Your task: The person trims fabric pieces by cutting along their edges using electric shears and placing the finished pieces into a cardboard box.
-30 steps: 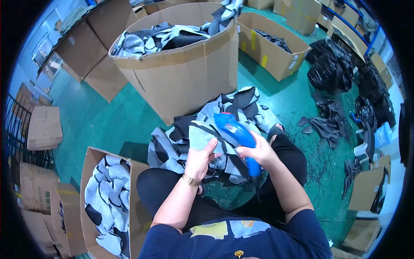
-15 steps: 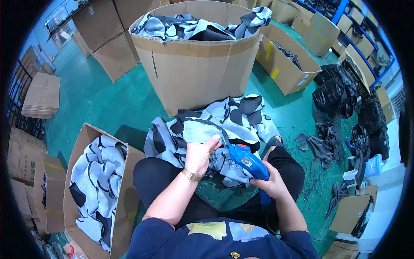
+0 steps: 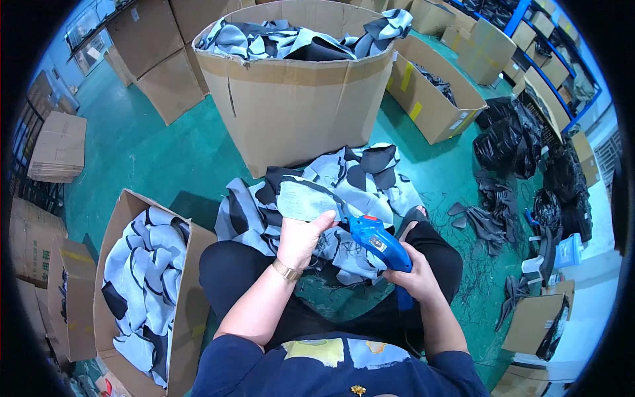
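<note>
The person sits w/ legs bent on the green floor (image 3: 145,165), both hands out in front over the lap, apart from each other, each clamped on its own item. The L hand (image 3: 301,239) grips a light-grey fabric piece (image 3: 307,200) by its near edge, thumb on top; the other fingers are hidden under it, so their exact hold can't be told. The piece extends fwd of that hand, its R end by the tool's nose. The R hand (image 3: 413,272) is closed round the rear of a blue handheld electric cutter (image 3: 380,243), w/ a red part on top & a label on its side. The cutter lies btwn the hands, fwd & L of the R hand, nose pointing at the fabric just beyond the L thumb; whether the blade touches the cloth is too small to tell. A gold-tone watch (image 3: 286,270) is on the L wrist. Beyond & below the hands, a pile of grey-and-black fabric pieces (image 3: 360,178) lies on the floor, in front of a big cardboard box (image 3: 297,109) filled w/ similar cloth. To the L, near the knee, stands a smaller open carton (image 3: 192,291), also full of fabric. To the R, dark scraps (image 3: 493,221) & thin dark strands lie on the floor, w/ black plastic bags (image 3: 506,142) farther back, nr a yellow-taped carton (image 3: 433,122).
</note>
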{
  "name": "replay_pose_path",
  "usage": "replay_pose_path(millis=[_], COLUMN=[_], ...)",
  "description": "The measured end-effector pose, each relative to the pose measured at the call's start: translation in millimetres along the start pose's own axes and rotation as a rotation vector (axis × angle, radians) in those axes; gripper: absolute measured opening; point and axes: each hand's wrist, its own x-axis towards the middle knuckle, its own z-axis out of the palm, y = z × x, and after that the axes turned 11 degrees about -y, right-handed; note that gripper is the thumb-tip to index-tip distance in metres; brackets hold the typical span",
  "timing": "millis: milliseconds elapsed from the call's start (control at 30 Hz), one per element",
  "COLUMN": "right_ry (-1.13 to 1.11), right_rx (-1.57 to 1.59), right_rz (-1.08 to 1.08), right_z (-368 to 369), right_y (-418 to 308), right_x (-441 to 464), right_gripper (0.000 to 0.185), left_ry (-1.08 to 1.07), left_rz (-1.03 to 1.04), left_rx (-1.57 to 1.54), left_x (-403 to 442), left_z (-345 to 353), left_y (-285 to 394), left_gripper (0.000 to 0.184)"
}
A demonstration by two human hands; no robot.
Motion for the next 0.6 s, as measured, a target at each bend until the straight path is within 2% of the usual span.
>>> replay_pose_path(millis=[367,567,600], right_ry=[-0.041,-0.079,-0.078], right_rx=[0.063,0.030,0.022], right_rz=[0.052,0.042,0.040], right_z=[-9,-12,-12], right_y=[1,3,2], right_x=[-2,-4,-4], right_gripper=[0.051,0.051,0.050], left_ry=[-0.117,-0.222,-0.239], left_rz=[0.002,-0.125,-0.095], left_rx=[0.219,0.256,0.277], left_x=[-3,-5,-5], left_z=[-4,-11,-12], left_y=[12,22,22], left_gripper=[0.040,0.048,0.049])
